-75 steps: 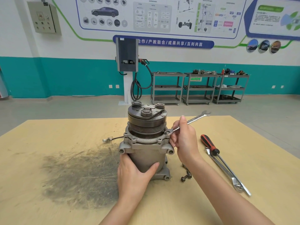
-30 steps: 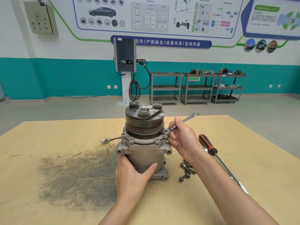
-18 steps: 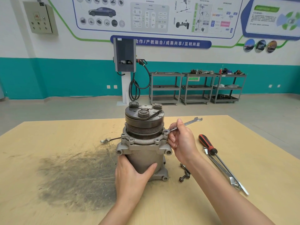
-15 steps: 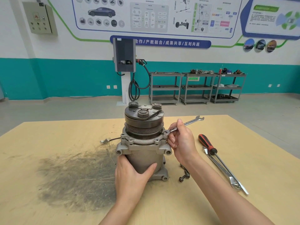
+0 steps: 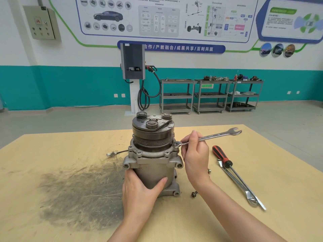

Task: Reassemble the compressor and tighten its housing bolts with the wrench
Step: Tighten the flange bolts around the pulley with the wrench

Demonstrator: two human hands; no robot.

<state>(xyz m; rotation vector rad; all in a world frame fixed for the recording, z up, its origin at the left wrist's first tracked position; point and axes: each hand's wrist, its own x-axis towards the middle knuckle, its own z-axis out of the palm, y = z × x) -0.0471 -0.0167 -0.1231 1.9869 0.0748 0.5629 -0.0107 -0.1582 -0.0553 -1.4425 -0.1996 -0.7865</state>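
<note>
A grey metal compressor (image 5: 152, 159) stands upright on the wooden table (image 5: 262, 172), its dark pulley and clutch plate on top. My left hand (image 5: 139, 191) grips the lower body of the housing from the front. My right hand (image 5: 196, 156) holds a silver combination wrench (image 5: 215, 136) near its ring end. The ring end sits on a bolt at the right side of the housing flange, and the open end points up to the right.
A red-and-black screwdriver (image 5: 222, 157) and a second wrench (image 5: 244, 191) lie to the right. Loose bolts (image 5: 194, 194) lie by the compressor's base, partly behind my right forearm. A dark greasy smear (image 5: 78, 194) covers the table on the left. A thin wire (image 5: 115, 152) trails left from the compressor.
The wrench handle has swung a little clockwise, from pointing up and back toward pointing right, with its ring end staying on the bolt. My left hand has kept its grip on the housing.
</note>
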